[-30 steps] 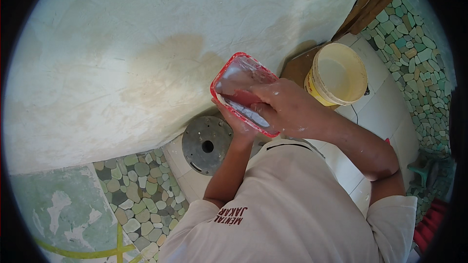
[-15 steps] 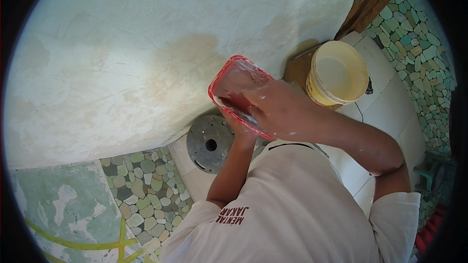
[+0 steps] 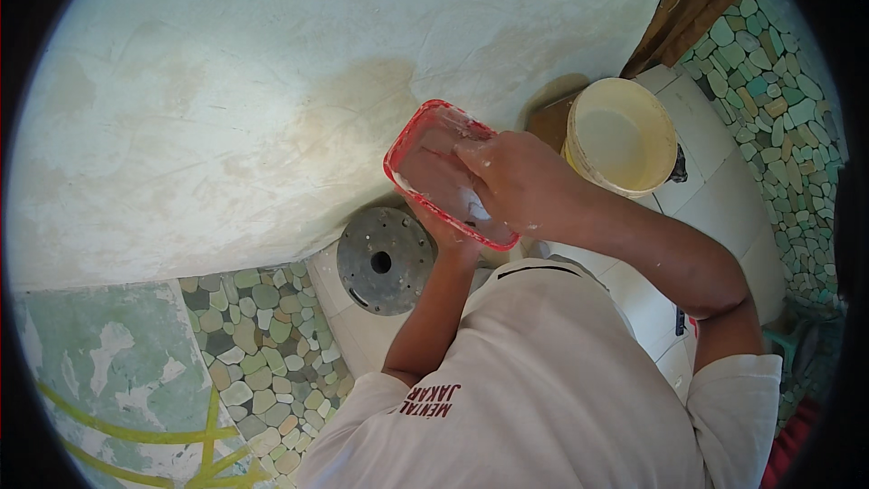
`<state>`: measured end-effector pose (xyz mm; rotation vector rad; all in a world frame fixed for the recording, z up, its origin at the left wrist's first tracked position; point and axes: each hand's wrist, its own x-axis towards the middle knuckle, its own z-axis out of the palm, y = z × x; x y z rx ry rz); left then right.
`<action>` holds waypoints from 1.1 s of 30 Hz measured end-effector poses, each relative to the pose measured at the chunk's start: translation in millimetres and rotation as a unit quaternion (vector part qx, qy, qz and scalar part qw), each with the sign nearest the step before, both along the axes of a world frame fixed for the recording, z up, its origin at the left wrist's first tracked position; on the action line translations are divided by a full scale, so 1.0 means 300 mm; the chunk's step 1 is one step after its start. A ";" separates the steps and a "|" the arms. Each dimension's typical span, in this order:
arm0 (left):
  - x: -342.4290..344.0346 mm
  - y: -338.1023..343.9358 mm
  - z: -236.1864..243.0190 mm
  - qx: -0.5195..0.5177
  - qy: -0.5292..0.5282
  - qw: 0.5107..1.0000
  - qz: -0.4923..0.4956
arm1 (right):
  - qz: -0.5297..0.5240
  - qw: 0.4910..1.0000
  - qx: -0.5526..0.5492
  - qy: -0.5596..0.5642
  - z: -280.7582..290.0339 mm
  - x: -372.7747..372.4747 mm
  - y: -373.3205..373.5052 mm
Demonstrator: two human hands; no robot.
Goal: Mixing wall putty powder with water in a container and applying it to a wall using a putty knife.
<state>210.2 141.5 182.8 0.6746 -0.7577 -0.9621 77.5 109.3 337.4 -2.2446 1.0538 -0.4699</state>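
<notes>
A red-rimmed rectangular tub, smeared with white paste, is tilted in front of my chest. My left hand grips it from below and the near side; the tub hides most of those fingers. My right hand reaches over the right rim, its fingers curled down inside the tub. White residue dots the knuckles and wrist. Beside the curled fingers a small white patch shows, but whether it is paste or a tool I cannot make out.
A pale wall with damp patches rises ahead. On the right stands a cream bucket on a brown board. A round grey disc with a central hole is below the tub. Pebble-pattern flooring lies at left.
My right hand has shifted slightly within the tub, and the reddish-brown shape near its fingers no longer shows. A white patch now appears there. The tub tilts a little differently.
</notes>
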 end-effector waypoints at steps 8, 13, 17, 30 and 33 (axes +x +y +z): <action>-0.064 0.004 0.036 0.062 0.123 0.990 -0.005 | 0.053 0.994 0.071 -0.071 0.007 -0.078 -0.005; -0.092 -0.001 0.047 0.044 0.165 0.984 -0.049 | 0.025 1.000 0.003 0.015 0.036 -0.103 -0.018; -0.117 0.017 0.073 0.077 0.116 0.990 0.008 | 0.054 0.995 0.018 -0.079 0.039 -0.128 0.002; -0.128 0.009 0.007 0.019 0.208 0.978 -0.020 | 0.016 0.992 -0.047 0.116 0.023 -0.111 0.019; -0.126 0.012 0.001 0.008 0.086 0.996 0.031 | 0.043 0.999 -0.007 0.001 0.011 -0.106 0.017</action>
